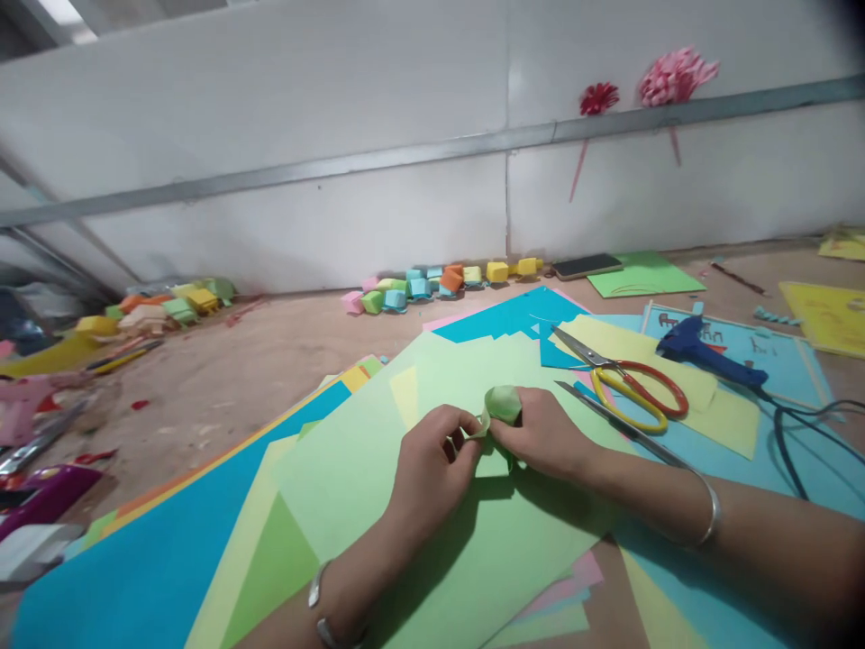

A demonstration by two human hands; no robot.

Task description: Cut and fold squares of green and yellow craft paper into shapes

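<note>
A small piece of light green paper (501, 402), curled and folded, is held between both hands above a stack of pale green sheets (351, 487). With thumb and fingertips pressed together, my left hand (439, 451) pinches its left edge. Wrapped around its right side is my right hand (541, 428), thumb in front. Parts of the paper are hidden behind the fingers. Just right of my right hand lie scissors (625, 383) with one red and one yellow handle loop. A long metal blade (628, 424) lies partly under my right forearm.
A blue glue gun (709, 351) with a black cord rests on paper at right. Folded colored paper pieces (446, 281) line the wall, beside a phone (587, 266). More sit at left (176, 306). A purple tool (54, 496) is at the left edge. Paper flowers (676, 79) hang on the wall rail.
</note>
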